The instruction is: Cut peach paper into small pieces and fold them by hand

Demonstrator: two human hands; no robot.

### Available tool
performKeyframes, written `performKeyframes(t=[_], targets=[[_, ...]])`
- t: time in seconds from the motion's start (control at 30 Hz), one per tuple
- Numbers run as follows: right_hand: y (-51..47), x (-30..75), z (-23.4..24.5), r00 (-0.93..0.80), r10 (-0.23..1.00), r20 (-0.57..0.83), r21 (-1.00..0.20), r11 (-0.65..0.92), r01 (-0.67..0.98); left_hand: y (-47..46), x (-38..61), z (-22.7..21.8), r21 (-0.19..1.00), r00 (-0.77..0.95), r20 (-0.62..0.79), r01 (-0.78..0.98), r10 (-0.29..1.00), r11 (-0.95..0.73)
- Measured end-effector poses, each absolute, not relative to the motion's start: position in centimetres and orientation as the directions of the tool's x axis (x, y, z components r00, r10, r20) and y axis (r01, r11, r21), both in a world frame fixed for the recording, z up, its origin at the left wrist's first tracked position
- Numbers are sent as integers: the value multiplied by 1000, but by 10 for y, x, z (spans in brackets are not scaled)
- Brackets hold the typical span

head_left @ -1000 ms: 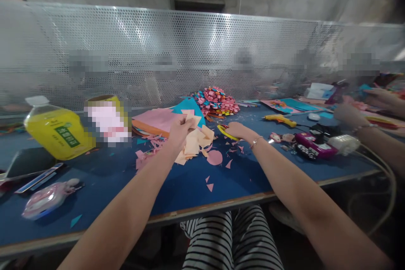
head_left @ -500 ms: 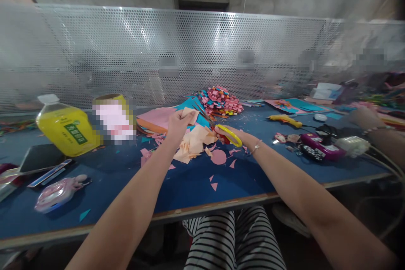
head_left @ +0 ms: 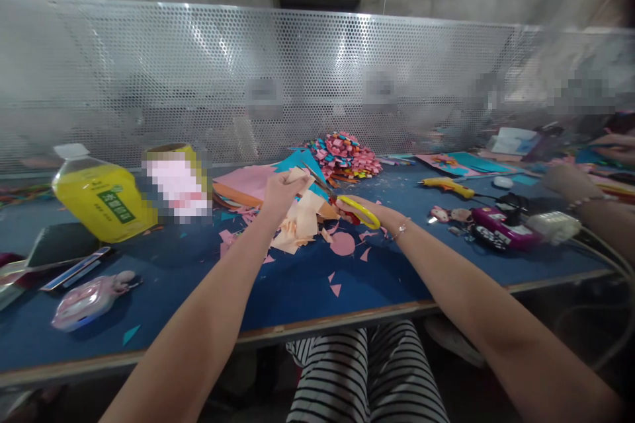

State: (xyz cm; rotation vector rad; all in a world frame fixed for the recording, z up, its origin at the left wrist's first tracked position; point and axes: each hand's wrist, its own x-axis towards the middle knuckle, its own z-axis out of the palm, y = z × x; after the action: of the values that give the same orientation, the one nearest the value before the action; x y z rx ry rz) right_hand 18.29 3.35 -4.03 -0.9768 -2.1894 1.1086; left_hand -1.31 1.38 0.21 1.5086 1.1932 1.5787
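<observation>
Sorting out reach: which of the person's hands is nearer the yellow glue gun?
Right. The right hand, holding yellow scissors, lies just left of the glue gun. The left hand, pinching a peach paper piece, is farther left, past the scissors.

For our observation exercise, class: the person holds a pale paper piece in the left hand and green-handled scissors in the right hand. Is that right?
Not quite. The head view shows the scissors in the right hand have yellow handles, not green; the left hand does hold the pale paper piece.
</observation>
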Motion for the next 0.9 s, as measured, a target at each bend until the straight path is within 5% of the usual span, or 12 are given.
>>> performKeyframes(t=[0.23,0.53,0.9], targets=[[30,181,-36,-659,751,53,-908,311,281,13,-12,3,925,-154,370,155,916,-347],[29,183,-34,-666,741,85,-859,393,328,12,-14,6,931,-161,349,177,923,-321],[25,178,-29,-584,796,158,-628,538,562,16,-20,4,929,-112,336,202,935,-309]])
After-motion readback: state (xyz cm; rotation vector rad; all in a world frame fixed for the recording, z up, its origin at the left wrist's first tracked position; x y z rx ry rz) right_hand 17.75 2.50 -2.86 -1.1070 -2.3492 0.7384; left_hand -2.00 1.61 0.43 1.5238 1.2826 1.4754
